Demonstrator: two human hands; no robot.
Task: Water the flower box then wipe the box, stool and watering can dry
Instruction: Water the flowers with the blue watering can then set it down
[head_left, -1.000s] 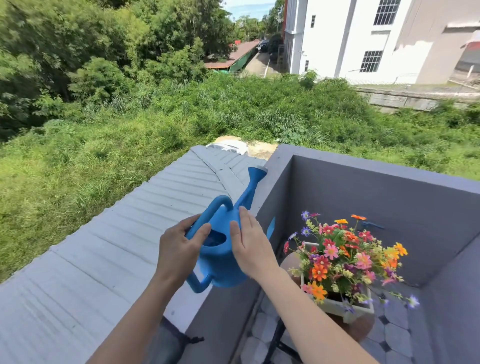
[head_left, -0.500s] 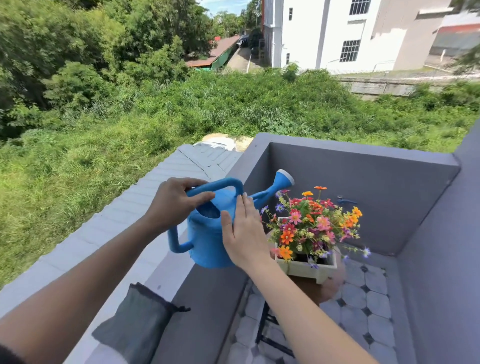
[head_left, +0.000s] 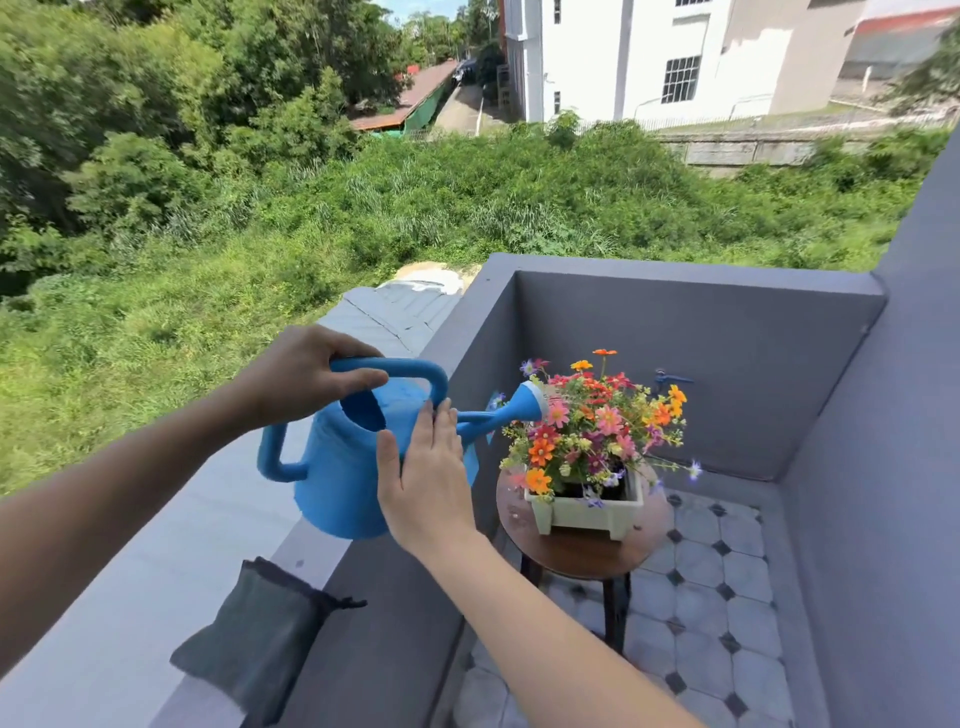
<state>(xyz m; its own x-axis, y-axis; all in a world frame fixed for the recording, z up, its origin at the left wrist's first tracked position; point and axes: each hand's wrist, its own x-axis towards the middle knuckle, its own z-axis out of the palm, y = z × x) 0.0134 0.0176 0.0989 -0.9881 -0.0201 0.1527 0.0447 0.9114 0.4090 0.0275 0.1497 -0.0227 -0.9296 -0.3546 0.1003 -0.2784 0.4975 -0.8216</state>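
A blue watering can (head_left: 343, 478) is held in the air over the balcony ledge, and its white-tipped spout (head_left: 527, 402) reaches the left edge of the flowers. My left hand (head_left: 304, 371) grips the can's top handle. My right hand (head_left: 428, 467) lies flat against the can's right side, fingers pointing up. The pale green flower box (head_left: 589, 512) holds orange, pink and red flowers and stands on a round dark wooden stool (head_left: 576, 553) to the right of the can.
A dark grey cloth (head_left: 260, 634) lies on the grey ledge (head_left: 156, 597) near me. Grey balcony walls (head_left: 701, 353) close in the corner behind and to the right of the stool. The floor (head_left: 701, 623) is tiled. Beyond the ledge are a sloped roof and a long drop.
The can has swung from pointing up and away to pointing right, its spout now level at the flowers. My left hand moved from the can's body to its top handle.
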